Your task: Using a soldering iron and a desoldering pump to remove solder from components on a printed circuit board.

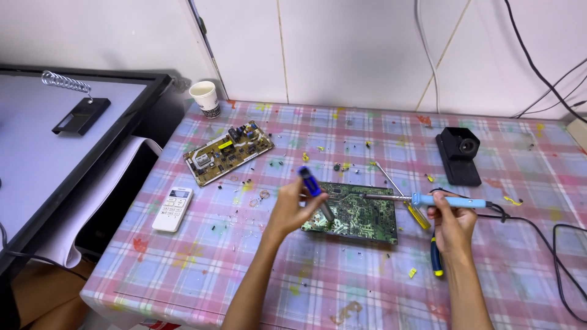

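Green board flat on table, mid-front. Left hand pinches blue pump, tip on board. Right hand closed round iron, tip over board. Board likely light, stiff, fragile: hold by edges.

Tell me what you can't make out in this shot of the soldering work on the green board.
Head view only:
- Soldering iron tip's contact with the green circuit board: too small.
- Blue tool in the left hand: its kind is unclear, the lower end too small.
- Right hand covers part of the iron's grip.
- Iron's black cable: cut off by the right edge.
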